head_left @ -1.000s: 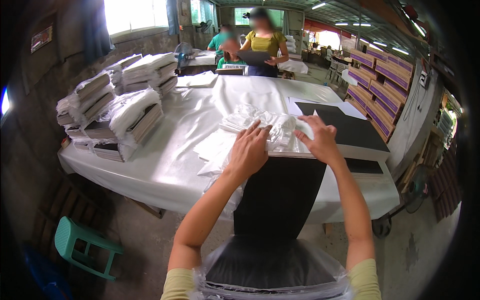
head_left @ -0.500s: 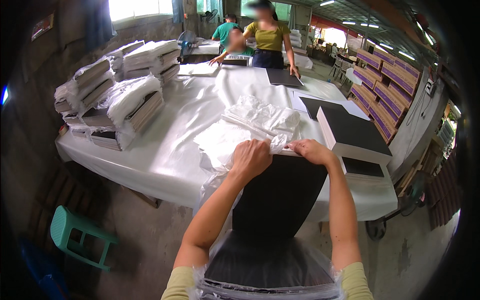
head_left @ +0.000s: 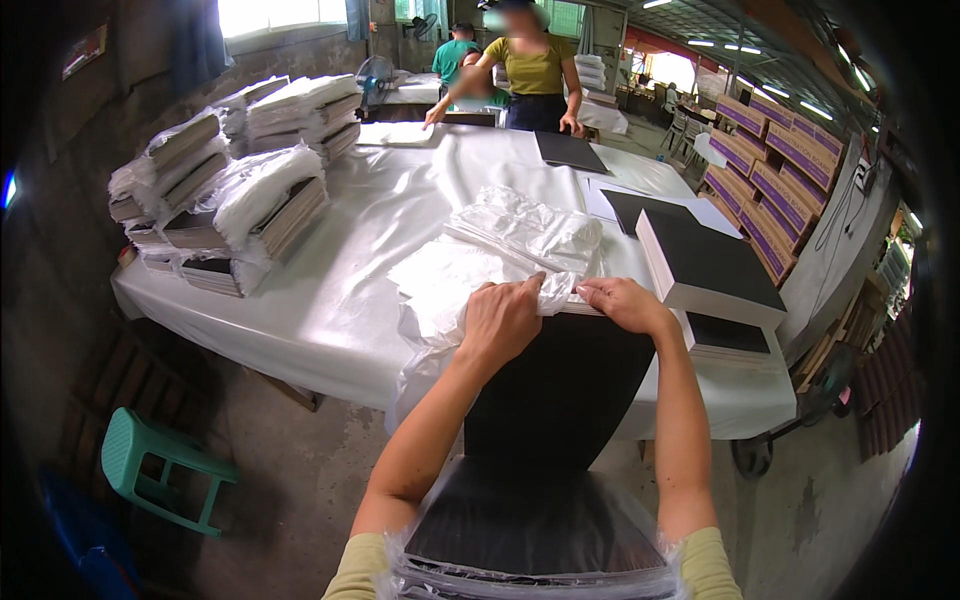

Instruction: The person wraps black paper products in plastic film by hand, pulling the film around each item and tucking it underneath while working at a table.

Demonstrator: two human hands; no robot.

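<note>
Black boards (head_left: 555, 390) stand below left hand (head_left: 502, 320), clutching wrap (head_left: 557, 291), and right hand (head_left: 627, 303), gripping their edge.

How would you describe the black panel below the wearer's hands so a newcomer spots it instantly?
Find the big white-covered table, then its near edge, slightly right of the picture's centre. The black panel there has its top edge right by the left hand and right hand. Its face looks bare, unlike the plastic-wrapped black stack lower in view.
</note>
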